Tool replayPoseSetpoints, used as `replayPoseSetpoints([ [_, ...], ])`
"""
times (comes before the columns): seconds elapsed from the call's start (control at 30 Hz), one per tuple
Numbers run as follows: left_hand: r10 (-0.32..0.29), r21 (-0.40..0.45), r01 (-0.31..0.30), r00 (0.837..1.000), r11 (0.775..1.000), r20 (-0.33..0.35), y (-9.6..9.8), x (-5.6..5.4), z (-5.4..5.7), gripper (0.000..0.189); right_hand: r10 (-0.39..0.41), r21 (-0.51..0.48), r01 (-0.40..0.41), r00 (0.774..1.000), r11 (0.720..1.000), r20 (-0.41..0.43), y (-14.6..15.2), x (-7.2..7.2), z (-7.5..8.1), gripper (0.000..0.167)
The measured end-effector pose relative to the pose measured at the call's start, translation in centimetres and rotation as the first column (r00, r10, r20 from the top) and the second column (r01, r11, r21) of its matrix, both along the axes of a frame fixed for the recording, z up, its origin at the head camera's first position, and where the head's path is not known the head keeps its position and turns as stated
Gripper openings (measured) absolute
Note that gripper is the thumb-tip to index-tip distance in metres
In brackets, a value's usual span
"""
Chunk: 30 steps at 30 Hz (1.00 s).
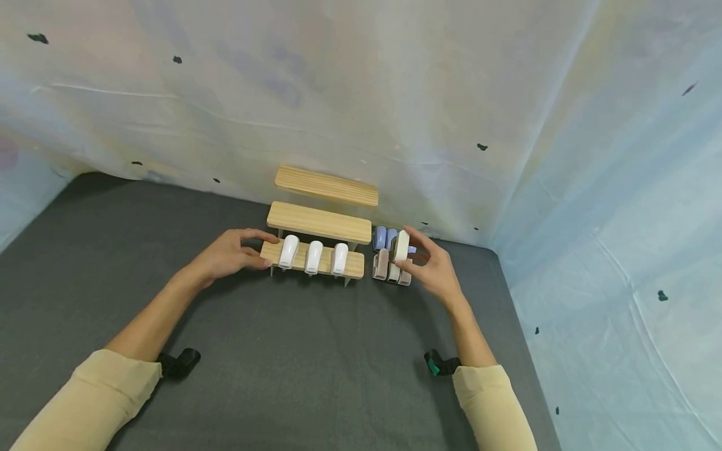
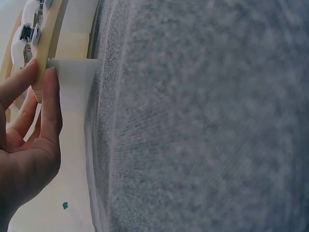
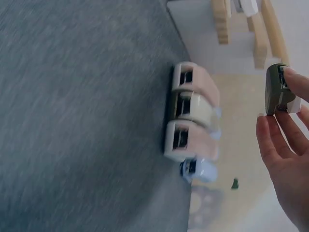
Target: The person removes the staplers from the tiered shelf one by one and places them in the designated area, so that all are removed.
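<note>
My left hand (image 1: 234, 254) pinches the left end of the lowest wooden shelf board (image 1: 354, 267); in the left wrist view thumb and fingers close on the board (image 2: 52, 29). Three white staplers stand on it in a row: one at left (image 1: 289, 252), one in the middle (image 1: 314, 257), one at right (image 1: 340, 259). To the right of the shelf, my right hand (image 1: 437, 269) grips a cream and dark green stapler (image 3: 274, 92), raised above a group of staplers. That group includes a pink stapler (image 1: 380, 264), a cream one (image 3: 200, 108) and a blue one (image 1: 380, 238).
Behind the lowest board rise a middle board (image 1: 318, 221) and a top board (image 1: 327, 186), both bare. A dark grey cloth (image 1: 316, 363) covers the table. Pale draped sheets (image 1: 395, 94) stand close behind and at the right.
</note>
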<state>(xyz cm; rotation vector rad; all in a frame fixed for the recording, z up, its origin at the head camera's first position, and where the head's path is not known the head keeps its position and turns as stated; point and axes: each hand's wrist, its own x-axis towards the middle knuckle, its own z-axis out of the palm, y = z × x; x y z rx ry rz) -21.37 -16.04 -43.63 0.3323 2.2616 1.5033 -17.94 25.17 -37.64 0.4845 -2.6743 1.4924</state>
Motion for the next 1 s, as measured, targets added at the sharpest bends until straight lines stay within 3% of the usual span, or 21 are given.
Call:
replayPoseSetpoints([
  [0.2,-0.011,0.013,0.011,1.0,1.0,0.0,0.0,0.0,0.2,0.056,-0.04,0.01,0.04,0.999,0.999,0.008,2.7,-1.1,-2.8,0.071],
  [0.67,-0.005,0.026,0.005,1.0,1.0,0.005,-0.1,0.2,-0.1,0.055,-0.089,0.039,0.088,0.996,0.995,0.029,5.9,-0.8,-4.9,0.074],
  [1.0,0.008,0.01,-0.008,1.0,1.0,0.003,0.0,0.1,0.0,0.055,-0.095,0.084,0.086,0.989,0.993,0.111,8.1,-0.9,-6.4,0.075],
])
